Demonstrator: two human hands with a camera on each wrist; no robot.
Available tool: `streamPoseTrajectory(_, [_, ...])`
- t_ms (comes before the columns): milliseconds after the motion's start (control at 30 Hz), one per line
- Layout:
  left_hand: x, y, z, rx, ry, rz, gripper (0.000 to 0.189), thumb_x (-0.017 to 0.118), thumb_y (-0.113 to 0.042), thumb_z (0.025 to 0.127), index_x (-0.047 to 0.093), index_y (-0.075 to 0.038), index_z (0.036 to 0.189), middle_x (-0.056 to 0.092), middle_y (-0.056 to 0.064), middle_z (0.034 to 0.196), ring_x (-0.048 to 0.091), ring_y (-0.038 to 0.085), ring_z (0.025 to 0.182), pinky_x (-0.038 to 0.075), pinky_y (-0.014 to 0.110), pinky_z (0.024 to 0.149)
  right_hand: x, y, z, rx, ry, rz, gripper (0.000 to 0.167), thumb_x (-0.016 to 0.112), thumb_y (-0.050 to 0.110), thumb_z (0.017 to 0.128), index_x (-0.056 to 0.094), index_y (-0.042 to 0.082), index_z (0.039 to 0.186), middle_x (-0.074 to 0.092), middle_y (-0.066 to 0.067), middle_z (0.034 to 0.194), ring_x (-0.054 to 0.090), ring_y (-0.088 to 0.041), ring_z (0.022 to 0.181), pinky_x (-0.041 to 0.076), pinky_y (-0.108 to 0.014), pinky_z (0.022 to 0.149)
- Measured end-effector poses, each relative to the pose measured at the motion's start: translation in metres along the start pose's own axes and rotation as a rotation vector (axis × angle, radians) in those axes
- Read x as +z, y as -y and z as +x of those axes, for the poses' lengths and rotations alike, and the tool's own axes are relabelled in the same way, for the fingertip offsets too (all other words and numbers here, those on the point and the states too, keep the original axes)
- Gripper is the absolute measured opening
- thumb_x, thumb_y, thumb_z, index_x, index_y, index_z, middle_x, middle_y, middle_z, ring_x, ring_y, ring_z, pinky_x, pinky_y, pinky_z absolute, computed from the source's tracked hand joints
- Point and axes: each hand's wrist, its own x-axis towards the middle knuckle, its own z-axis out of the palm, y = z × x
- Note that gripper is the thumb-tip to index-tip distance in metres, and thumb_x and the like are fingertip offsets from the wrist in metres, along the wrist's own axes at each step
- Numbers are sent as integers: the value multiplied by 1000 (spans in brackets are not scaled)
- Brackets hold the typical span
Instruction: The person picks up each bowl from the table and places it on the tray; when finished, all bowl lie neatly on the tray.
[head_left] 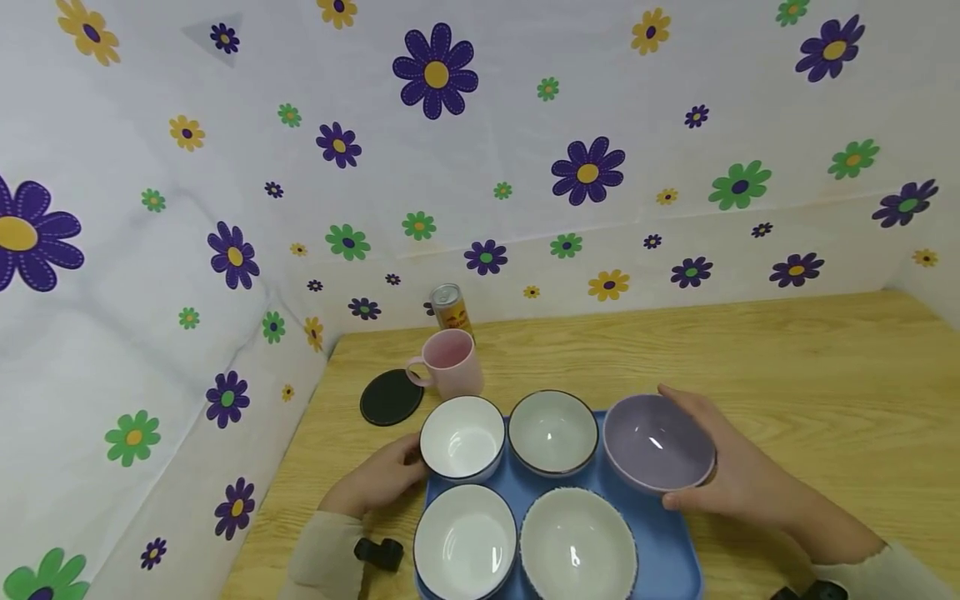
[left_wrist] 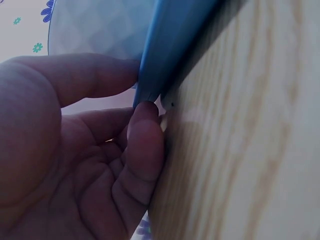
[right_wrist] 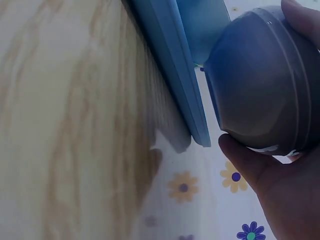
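Note:
My right hand [head_left: 738, 471] grips a purple bowl [head_left: 660, 442] from its right side, thumb near the front and fingers round the back. In the right wrist view the bowl [right_wrist: 260, 80] is apart from the blue tray [right_wrist: 175, 75], just above its right end. On the left, my left hand [head_left: 386, 475] pinches the edge of the blue tray [head_left: 671, 542]. The left wrist view has the thumb [left_wrist: 100, 75] on one side of the tray rim [left_wrist: 155, 60] and fingertips under it. White bowls, dark-rimmed [head_left: 461, 442] and scallop-edged [head_left: 577, 542], and a pale grey-green bowl [head_left: 552, 433] stand on the tray.
Behind the tray stand a pink mug [head_left: 453, 367] and a drink can [head_left: 452, 310]. A black round coaster [head_left: 392, 397] lies left of the mug on the wooden table [head_left: 787, 367]. Flower-printed white sheeting [head_left: 510, 150] rises behind and at the sides.

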Motion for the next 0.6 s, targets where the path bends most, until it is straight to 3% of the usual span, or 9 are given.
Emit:
streamPoseTrajectory(100, [-1, 1, 0, 3, -7, 5, 41, 60, -21, 100, 55, -5, 138, 61, 9, 117, 58, 20, 89, 51, 34, 76, 1, 0, -1, -26, 32, 15, 122, 98, 23, 61, 25, 29, 159, 36, -7, 150, 42, -9, 124, 48, -23, 90])
streamPoseTrajectory(433, [0, 1, 1, -7, -11, 4, 42, 60, -20, 100, 55, -7, 139, 60, 9, 119, 57, 21, 94, 50, 35, 80, 4, 4, -5, 6, 118, 61, 114, 95, 28, 66, 28, 30, 158, 35, -3, 151, 46, -18, 124, 52, -25, 87])
streamPoseTrajectory(600, [0, 1, 2, -20, -10, -4, 40, 60, -20, 100, 56, -6, 138, 61, 9, 118, 57, 22, 93, 51, 35, 79, 5, 9, -6, 11, 147, 98, 111, 94, 28, 68, 29, 24, 158, 34, -5, 150, 46, -31, 123, 54, -26, 83])
